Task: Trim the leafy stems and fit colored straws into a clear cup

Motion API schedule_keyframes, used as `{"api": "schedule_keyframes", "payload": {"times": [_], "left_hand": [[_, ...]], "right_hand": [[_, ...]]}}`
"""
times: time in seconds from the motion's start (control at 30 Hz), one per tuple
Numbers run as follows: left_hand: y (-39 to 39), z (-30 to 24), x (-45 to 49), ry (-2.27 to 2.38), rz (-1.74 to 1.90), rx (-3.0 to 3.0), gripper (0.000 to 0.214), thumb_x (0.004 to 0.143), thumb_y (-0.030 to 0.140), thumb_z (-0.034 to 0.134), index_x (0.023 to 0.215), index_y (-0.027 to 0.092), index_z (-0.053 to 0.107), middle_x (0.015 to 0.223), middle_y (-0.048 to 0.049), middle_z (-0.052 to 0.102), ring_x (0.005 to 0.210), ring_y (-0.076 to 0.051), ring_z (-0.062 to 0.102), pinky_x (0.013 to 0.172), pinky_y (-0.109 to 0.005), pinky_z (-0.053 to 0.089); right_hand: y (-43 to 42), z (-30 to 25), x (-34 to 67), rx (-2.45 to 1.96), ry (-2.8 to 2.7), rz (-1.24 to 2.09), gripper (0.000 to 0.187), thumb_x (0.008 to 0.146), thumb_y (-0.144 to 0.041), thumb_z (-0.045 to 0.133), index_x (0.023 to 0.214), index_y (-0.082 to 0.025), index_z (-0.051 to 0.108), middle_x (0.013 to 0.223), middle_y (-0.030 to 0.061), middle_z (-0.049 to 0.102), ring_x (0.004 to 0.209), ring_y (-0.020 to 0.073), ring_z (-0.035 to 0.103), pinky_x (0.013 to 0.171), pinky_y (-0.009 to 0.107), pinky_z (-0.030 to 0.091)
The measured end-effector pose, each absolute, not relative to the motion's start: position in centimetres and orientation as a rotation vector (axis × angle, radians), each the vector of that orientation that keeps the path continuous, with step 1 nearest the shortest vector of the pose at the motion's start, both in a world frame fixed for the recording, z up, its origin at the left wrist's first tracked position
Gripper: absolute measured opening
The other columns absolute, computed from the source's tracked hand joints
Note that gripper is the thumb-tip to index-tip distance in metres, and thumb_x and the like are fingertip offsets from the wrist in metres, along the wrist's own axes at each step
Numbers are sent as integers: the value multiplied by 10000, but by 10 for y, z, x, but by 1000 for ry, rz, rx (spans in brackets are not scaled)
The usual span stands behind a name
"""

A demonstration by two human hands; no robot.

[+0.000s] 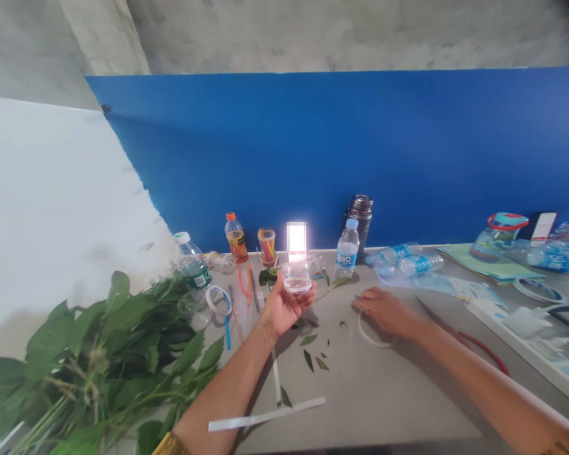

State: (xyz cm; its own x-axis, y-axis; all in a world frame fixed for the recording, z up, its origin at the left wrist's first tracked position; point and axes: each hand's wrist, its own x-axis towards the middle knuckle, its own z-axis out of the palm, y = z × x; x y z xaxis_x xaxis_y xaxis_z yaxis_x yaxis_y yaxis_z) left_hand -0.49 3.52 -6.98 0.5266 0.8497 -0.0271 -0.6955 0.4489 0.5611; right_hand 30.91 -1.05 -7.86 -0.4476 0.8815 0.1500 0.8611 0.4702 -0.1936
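Note:
My left hand point(284, 306) is raised above the grey table point(389, 398), palm up, fingers closed round a small clear plastic cup point(298, 277) with a little water in it. My right hand point(384, 311) rests palm down on the table, fingers together at a thin white ring point(370, 338) that lies under it. Whether it grips the ring is unclear. Small cut green leaves point(313, 354) lie between my hands.
A big bunch of leafy green stems point(99, 360) fills the left. Bottles point(347, 249), a dark flask point(359, 218), a cup of coloured straws point(267, 245), tape point(219, 299) and white strips point(265, 417) lie about. A power strip point(526, 341) and red cable point(483, 351) sit right.

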Motion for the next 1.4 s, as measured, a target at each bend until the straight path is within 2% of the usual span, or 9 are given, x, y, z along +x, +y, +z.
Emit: {"api": "schedule_keyframes", "payload": {"times": [0.1,0.2,0.37,0.6,0.77,0.87,1.07,1.23,1.4], "left_hand": [[34,-68,-3,361,975,556,606,997,621,523,1147,67,714,1062,-211,791,841,-257,779,821,-379,596],[31,-65,1,419,1021,592,580,999,609,532,1126,76,724,1054,-199,792,839,-253,774,802,-369,595],[28,-60,8,439,1264,652,435,915,543,712,1119,159,728,1073,-110,799,927,-227,759,819,-339,581],[23,-52,6,456,1368,822,535,769,573,839,1103,168,736,1110,-104,770,1005,-238,722,862,-331,550],[23,-55,2,692,1376,920,400,853,541,765,1097,226,727,1170,-86,732,994,-211,692,752,-270,548],[27,-58,-1,774,1393,916,471,900,587,687,1212,234,711,1263,-104,703,1014,-211,677,728,-261,553],[27,-58,-1,803,1391,1001,503,842,575,750,1219,242,738,1332,-95,697,1136,-256,650,824,-316,564],[21,-56,4,821,1389,1181,506,809,543,791,1214,243,747,1275,-88,727,1122,-266,672,897,-377,566],[19,-57,8,722,1422,1104,532,806,537,801,1227,225,709,1209,-96,752,1083,-257,705,925,-386,562]], "right_hand": [[-8,-66,289,-1459,-2263,195,467,901,-166,574,1357,-228,651,1247,137,712,1174,306,630,1017,486,499],[-4,-51,249,-1375,-1909,460,559,875,-298,657,1424,-239,572,1238,106,722,1097,274,673,918,427,547],[1,-32,181,-1292,-1632,570,301,839,-429,706,1066,-234,675,1052,72,745,983,258,682,825,381,536],[14,-30,150,-1180,-1550,738,484,731,-420,797,1159,-238,663,1148,73,730,1066,285,654,849,384,544],[18,-37,149,-1119,-1497,838,418,756,-440,767,1113,-238,685,1108,74,750,1047,292,660,840,391,560],[16,-39,154,-1006,-1430,931,447,798,-497,746,1152,-227,706,1133,78,759,1070,299,667,870,398,554],[16,-49,160,-797,-1183,1273,501,754,-483,816,1192,-249,752,1236,71,759,1131,297,671,889,377,537],[17,-55,159,-730,-1079,1326,462,717,-374,820,1167,-277,784,1282,51,748,1171,298,663,900,379,545],[13,-54,156,-693,-1161,1245,462,783,-397,783,1226,-272,744,1283,65,739,1163,300,668,893,387,560]]}}
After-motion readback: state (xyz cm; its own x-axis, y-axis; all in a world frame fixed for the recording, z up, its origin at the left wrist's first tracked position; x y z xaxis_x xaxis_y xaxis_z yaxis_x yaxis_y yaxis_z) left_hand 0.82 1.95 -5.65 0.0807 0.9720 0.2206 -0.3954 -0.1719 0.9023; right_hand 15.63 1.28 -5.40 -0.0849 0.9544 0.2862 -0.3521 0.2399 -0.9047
